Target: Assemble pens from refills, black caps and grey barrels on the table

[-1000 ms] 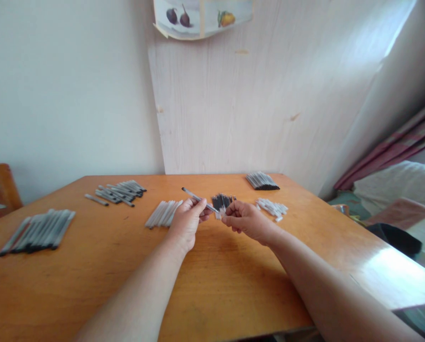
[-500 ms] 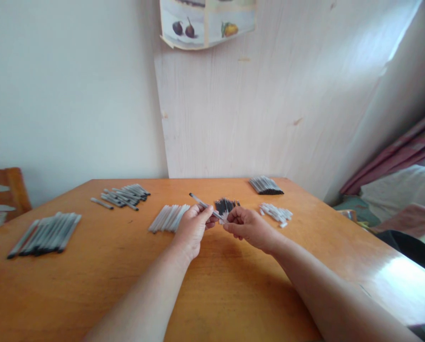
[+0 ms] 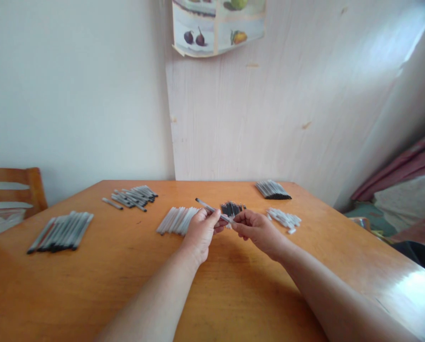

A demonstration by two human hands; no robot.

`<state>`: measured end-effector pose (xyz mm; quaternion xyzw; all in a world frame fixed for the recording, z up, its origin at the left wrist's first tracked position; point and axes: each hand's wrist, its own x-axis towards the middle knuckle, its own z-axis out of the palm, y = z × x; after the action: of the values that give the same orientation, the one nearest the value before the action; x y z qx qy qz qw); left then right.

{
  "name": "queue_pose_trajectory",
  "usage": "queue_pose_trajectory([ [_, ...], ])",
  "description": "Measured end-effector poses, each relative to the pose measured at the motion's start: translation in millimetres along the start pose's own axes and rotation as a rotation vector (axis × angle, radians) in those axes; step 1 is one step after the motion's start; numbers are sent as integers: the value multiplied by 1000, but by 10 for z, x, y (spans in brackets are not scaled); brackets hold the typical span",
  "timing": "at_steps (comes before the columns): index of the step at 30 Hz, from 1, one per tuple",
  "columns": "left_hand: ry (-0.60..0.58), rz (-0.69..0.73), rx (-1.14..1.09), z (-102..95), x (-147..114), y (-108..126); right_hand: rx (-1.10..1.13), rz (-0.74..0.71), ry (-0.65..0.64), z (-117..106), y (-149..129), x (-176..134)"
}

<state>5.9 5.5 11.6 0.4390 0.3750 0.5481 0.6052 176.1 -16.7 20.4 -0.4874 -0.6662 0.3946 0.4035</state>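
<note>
My left hand point(image 3: 201, 232) is closed around the middle of a pen point(image 3: 205, 205) with a clear barrel and a dark end pointing up and left. The fingers of my right hand point(image 3: 255, 230) are pinched at the pen's lower right end; whether a small part is between them is hidden. Behind my hands lies a bunch of thin black refills point(image 3: 232, 207). Clear, whitish pen barrels point(image 3: 174, 220) lie in a row beside my left hand. To the right of the refills is a loose pile of small white pieces point(image 3: 284, 218), perhaps caps.
On the wooden table point(image 3: 127, 285), dark-ended pens point(image 3: 61, 232) lie in a row at the left. More pens point(image 3: 132, 197) are heaped at the back left, and a neat stack of dark-ended pieces point(image 3: 273, 189) is at the back right. A chair point(image 3: 34, 190) stands at the left.
The pen's lower end now meets my right fingertips, where a pale piece showed between the hands before. The whole view has shifted, so things appear further right.
</note>
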Motion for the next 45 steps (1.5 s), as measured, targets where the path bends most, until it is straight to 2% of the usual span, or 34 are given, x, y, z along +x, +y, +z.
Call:
queue_pose_trajectory([
  [13,50,-27,-36,101,-60,-17,-53,-19,38,28,47,21],
  [29,45,-46,-32,106,-69,-32,-47,-21,8,3,0,7],
  [45,26,-26,-43,94,-52,-77,-57,-15,29,18,-91,-30],
])
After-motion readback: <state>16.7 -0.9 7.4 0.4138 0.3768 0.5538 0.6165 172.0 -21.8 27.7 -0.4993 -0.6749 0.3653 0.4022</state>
